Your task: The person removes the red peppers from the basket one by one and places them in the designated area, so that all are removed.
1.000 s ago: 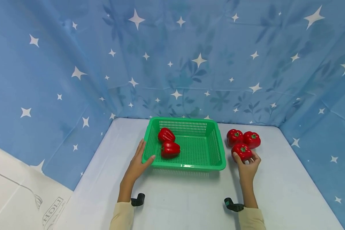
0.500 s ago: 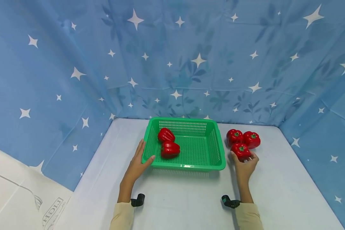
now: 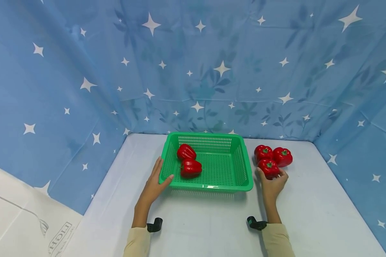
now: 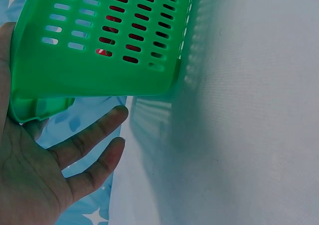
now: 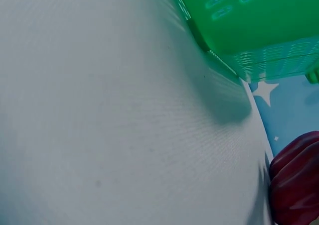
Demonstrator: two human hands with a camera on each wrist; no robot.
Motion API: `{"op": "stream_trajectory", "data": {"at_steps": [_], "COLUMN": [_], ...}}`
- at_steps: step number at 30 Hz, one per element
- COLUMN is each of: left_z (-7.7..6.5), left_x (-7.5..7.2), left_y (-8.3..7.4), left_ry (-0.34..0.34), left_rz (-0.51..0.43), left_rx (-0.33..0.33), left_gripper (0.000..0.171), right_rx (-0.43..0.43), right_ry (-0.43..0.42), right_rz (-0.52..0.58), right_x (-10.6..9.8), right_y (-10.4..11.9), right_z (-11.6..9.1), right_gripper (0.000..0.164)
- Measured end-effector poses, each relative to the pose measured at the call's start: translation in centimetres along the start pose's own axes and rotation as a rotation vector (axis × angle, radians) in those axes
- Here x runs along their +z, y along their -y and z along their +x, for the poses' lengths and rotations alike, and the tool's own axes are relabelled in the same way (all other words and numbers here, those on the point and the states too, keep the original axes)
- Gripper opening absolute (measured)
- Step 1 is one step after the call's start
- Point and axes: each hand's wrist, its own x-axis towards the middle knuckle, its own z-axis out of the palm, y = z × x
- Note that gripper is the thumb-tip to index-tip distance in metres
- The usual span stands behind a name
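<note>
In the head view my right hand [image 3: 273, 184] grips the nearest red bell pepper [image 3: 268, 169], thumb on its left and fingers on its right. Part of a dark red pepper [image 5: 296, 185] shows at the right edge of the right wrist view. Two more bell peppers, one at the back left [image 3: 263, 152] and one at the back right [image 3: 282, 157], lie against or very close behind it. My left hand [image 3: 152, 186] rests at the front left corner of a green plastic basket [image 3: 206, 187]. In the left wrist view its fingers [image 4: 89, 138] are spread and mostly straight.
Two red bell peppers, one behind [image 3: 186, 152] and one in front [image 3: 191, 168], lie in the basket's left half. A white cloth-covered table [image 3: 206, 221] carries everything. Blue star-patterned curtain [image 3: 193, 82] hangs at the back and both sides.
My right hand and its bell pepper have shifted slightly left, with the wrist swinging left as well. The left hand and the basket stay put.
</note>
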Motion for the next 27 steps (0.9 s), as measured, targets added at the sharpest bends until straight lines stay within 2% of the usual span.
{"op": "stream_trajectory", "data": {"at_steps": [17, 27], "left_z": [0.08, 0.05], "left_x": [0.11, 0.0], "left_y": [0.0, -0.18], "left_ry": [-0.002, -0.007], "left_rz": [-0.004, -0.005], "left_rx": [0.009, 0.016], "left_gripper": [0.087, 0.087], "right_rx": [-0.042, -0.024], "right_ry": [0.035, 0.023], "right_rz": [-0.017, -0.015], "right_x": [-0.15, -0.27], "right_y": [0.1, -0.12], "right_z": [-0.22, -0.39], "right_gripper": [0.096, 0.096]}}
